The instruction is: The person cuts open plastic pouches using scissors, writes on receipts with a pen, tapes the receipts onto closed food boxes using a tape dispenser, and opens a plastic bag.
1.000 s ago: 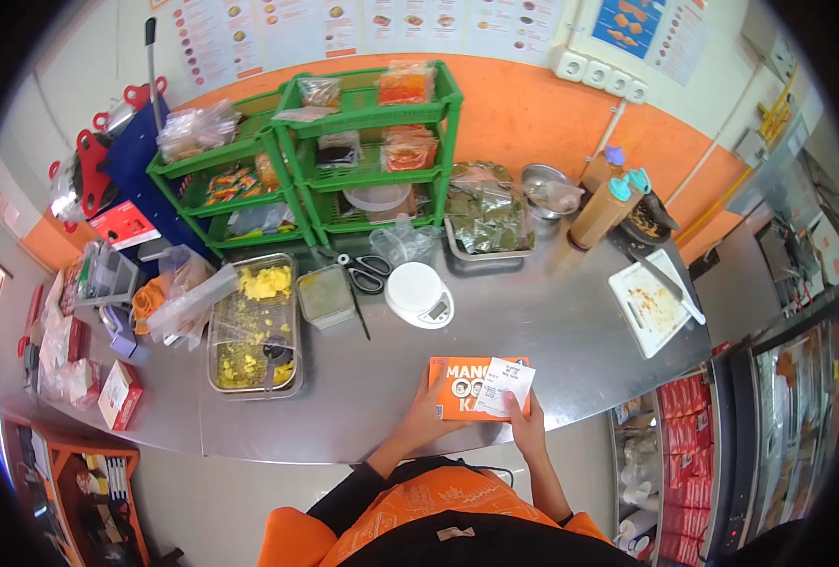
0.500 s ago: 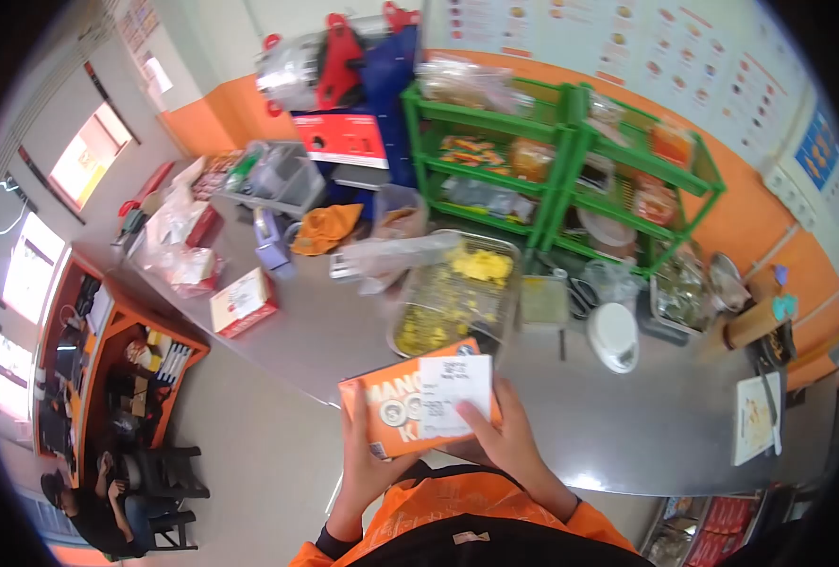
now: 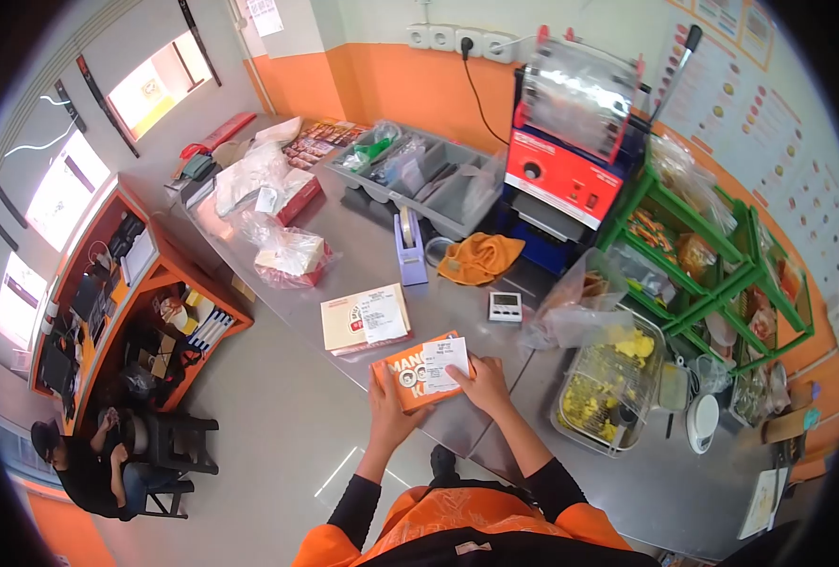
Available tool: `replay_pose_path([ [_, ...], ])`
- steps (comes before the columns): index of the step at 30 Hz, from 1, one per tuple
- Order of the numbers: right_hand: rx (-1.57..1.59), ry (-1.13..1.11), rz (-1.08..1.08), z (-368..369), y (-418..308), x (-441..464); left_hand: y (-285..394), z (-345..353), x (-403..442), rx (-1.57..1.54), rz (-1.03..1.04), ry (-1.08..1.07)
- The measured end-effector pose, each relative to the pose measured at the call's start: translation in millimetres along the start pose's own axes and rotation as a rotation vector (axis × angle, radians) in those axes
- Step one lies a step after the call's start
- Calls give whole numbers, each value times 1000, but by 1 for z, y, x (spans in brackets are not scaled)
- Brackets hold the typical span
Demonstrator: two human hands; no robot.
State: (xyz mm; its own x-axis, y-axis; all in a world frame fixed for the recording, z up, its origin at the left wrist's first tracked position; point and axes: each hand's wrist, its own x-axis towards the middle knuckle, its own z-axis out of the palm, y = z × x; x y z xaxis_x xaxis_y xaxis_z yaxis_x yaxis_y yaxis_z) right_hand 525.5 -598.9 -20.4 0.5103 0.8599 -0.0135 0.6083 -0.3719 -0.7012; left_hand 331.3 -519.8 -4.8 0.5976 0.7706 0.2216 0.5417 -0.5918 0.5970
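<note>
An orange food box (image 3: 408, 386) with pale lettering is held level over the near table edge. My left hand (image 3: 393, 418) wraps its left end. On the right end, my right hand (image 3: 486, 386) is closed, its thumb pressing a printed white receipt (image 3: 446, 363) onto the lid. Just beyond lies a cream and red box (image 3: 342, 323) with its own receipt on top. I cannot tell whether the orange box touches the table.
A purple tape dispenser (image 3: 408, 248), an orange cloth (image 3: 481, 258) and a small timer (image 3: 505, 306) are farther back. To the right stand a sealing machine (image 3: 563, 175), a metal tray rim (image 3: 563, 402) and green racks (image 3: 670, 274). A person (image 3: 89, 463) sits at left.
My view has swung left. Both hands have carried the orange box leftward along the table, away from the metal tray and close to the cream and red box.
</note>
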Motion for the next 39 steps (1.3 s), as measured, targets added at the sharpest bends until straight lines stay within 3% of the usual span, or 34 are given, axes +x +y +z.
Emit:
replay_pose_path([
  [3,-177,94,-8,1,-10,12,7,-17,16,113,133,-14],
  [4,-213,33,14,-1,-15,16,7,-21,23,122,192,-25],
  [6,-283,-91,59,-10,-27,30,-11,-8,33,91,356,-189],
  [7,-192,-43,57,-5,-21,45,-20,-2,35,75,438,-269],
  [13,383,253,-122,30,-16,194,-2,-16,37,126,287,-259],
  [15,168,426,-185,35,-34,222,2,-17,37,119,236,-243],
  [18,84,317,127,53,-36,256,-3,-11,37,70,208,-219],
  [24,508,296,212,58,-38,267,-20,4,29,1,252,-74],
  [27,119,698,-151,51,-52,242,-25,12,18,-1,247,13],
  [30,594,346,156,56,-43,213,-20,11,10,70,239,49],
  [33,576,226,236,71,-14,212,-21,11,10,81,250,59],
  [36,212,22,343,66,-10,220,-20,14,9,90,242,65],
  [39,99,102,169,46,-11,204,-19,10,18,101,264,83],
])
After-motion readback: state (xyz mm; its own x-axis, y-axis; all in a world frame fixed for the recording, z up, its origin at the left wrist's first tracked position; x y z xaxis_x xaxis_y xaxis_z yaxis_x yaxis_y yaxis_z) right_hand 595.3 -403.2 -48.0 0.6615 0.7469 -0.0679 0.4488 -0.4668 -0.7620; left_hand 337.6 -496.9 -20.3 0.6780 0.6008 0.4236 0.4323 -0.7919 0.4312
